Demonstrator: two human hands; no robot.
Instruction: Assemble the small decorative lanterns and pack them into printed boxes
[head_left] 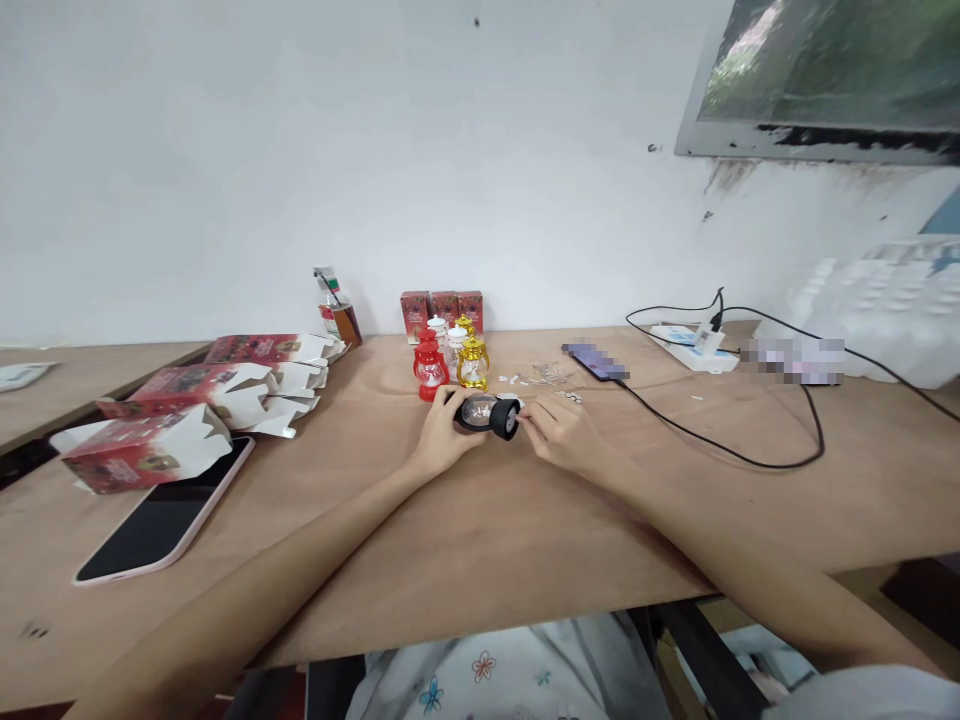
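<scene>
A small black lantern [480,411] lies on its side in my left hand [441,432], its base turned to the right. My left fingers wrap round its top end. At the base, the fingertips of my right hand [559,428] are pinched together close to the underside; whatever they may hold is too small to make out. Just behind the hands stand red lanterns [430,372], white lanterns [455,340] and gold lanterns [472,364]. Small round button cells [571,397] and thin metal bits [547,374] lie beyond my right hand.
Opened red boxes [150,450] and a phone [169,515] lie at left. Closed red boxes [442,312] and a brown cup [346,326] stand near the wall. At right are a cabled phone [596,361], a power strip [694,350] and white plastic trays [870,310].
</scene>
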